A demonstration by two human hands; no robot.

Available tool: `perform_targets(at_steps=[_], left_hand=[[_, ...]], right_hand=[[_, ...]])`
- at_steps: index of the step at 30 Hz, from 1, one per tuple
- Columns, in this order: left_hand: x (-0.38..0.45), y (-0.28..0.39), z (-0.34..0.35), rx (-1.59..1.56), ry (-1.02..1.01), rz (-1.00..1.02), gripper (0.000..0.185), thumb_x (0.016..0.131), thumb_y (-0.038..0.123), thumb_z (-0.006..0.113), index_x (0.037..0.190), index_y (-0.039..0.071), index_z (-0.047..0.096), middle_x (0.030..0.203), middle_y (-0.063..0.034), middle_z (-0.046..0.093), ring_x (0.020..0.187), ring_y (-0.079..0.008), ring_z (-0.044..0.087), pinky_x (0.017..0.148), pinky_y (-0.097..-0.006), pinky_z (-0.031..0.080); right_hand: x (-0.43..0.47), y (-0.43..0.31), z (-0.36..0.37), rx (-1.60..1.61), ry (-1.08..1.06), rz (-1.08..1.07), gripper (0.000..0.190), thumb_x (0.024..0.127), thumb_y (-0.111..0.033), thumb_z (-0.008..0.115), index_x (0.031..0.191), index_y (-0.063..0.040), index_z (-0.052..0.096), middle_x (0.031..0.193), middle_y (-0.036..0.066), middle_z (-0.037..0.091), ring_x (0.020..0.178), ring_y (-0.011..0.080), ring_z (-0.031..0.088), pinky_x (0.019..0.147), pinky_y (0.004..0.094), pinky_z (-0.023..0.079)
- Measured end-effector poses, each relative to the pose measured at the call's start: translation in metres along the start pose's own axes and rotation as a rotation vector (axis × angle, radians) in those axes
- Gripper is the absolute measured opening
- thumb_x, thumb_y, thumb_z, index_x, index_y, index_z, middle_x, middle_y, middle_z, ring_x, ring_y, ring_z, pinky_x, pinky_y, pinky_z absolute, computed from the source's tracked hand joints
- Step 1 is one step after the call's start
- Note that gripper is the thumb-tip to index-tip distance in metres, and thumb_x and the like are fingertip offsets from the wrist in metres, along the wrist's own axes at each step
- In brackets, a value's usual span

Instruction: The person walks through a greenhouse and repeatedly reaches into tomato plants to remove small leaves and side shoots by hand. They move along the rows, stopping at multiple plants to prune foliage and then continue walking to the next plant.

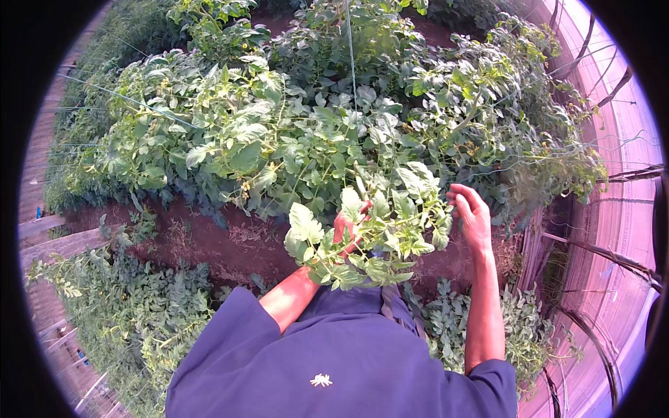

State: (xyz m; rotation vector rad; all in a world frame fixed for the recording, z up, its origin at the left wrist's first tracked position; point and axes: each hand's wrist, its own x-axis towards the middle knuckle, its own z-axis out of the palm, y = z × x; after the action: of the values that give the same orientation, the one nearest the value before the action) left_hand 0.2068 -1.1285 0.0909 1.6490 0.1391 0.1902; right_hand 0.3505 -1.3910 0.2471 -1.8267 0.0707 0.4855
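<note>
A leafy tomato shoot spreads in front of my body, its serrated leaves bright in the sun. My left hand is among these leaves, its fingers curled at the shoot's stem. Foliage hides much of that hand, so the exact hold is partly out of sight. Just right of the shoot, my right hand is raised with loosely bent fingers and nothing visible in it. Its fingertips are close to the outer leaves. Behind both hands stands a dense row of tomato plants with a few yellow flowers.
A vertical string drops into the row, and a horizontal line crosses at left. Bare soil runs between this row and lower plants. Plastic sheeting with dark poles curves along the right. Wooden boards lie at left.
</note>
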Motion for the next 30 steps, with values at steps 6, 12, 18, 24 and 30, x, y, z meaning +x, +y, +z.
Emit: perform_targets(at_steps=[6, 12, 18, 24, 30], left_hand=[[0.013, 0.058, -0.038, -0.134, 0.002, -0.215, 0.032, 0.087, 0.013, 0.07, 0.118, 0.009, 0.064, 0.103, -0.0056, 0.064, 0.093, -0.0191, 0.062, 0.081, -0.0307, 0.049], [0.001, -0.011, -0.074, -0.045, -0.136, -0.224, 0.052, 0.094, 0.017, 0.072, 0.14, 0.004, 0.05, 0.125, -0.0066, 0.059, 0.117, -0.0171, 0.055, 0.102, -0.0338, 0.046], [0.002, -0.064, -0.084, -0.239, -0.106, -0.345, 0.064, 0.098, 0.05, 0.066, 0.141, 0.005, 0.053, 0.135, -0.0089, 0.06, 0.122, -0.0301, 0.06, 0.1, -0.0423, 0.053], [0.005, -0.061, -0.097, 0.175, -0.037, -0.173, 0.051, 0.099, 0.034, 0.066, 0.141, 0.006, 0.056, 0.137, -0.013, 0.061, 0.125, -0.0301, 0.058, 0.105, -0.0422, 0.047], [0.041, -0.043, -0.096, 0.944, 0.089, 0.088, 0.038, 0.103, 0.022, 0.064, 0.137, 0.007, 0.062, 0.133, -0.0177, 0.065, 0.124, -0.0344, 0.059, 0.107, -0.0434, 0.044]], right_hand=[[0.112, -0.108, 0.1, -0.162, -0.285, -0.39, 0.036, 0.106, -0.018, 0.059, 0.14, -0.007, 0.06, 0.125, 0.004, 0.07, 0.104, 0.0096, 0.063, 0.088, 0.0275, 0.052], [0.174, -0.143, 0.161, -0.325, -0.358, -0.527, 0.041, 0.1, -0.02, 0.065, 0.14, -0.01, 0.061, 0.122, 0.013, 0.07, 0.11, 0.0205, 0.068, 0.097, 0.0369, 0.054], [0.173, -0.138, 0.167, -0.399, -0.362, -0.447, 0.034, 0.1, -0.035, 0.068, 0.122, -0.01, 0.071, 0.105, 0.012, 0.075, 0.099, 0.0191, 0.07, 0.089, 0.0368, 0.054], [0.169, -0.115, 0.149, -0.449, -0.245, -0.491, 0.035, 0.103, -0.037, 0.063, 0.114, -0.004, 0.07, 0.097, 0.017, 0.073, 0.09, 0.0288, 0.07, 0.082, 0.0397, 0.054], [0.173, -0.1, 0.139, -0.46, -0.15, -0.497, 0.031, 0.1, -0.035, 0.064, 0.108, -0.005, 0.071, 0.097, 0.019, 0.073, 0.095, 0.0377, 0.071, 0.084, 0.0458, 0.056]])
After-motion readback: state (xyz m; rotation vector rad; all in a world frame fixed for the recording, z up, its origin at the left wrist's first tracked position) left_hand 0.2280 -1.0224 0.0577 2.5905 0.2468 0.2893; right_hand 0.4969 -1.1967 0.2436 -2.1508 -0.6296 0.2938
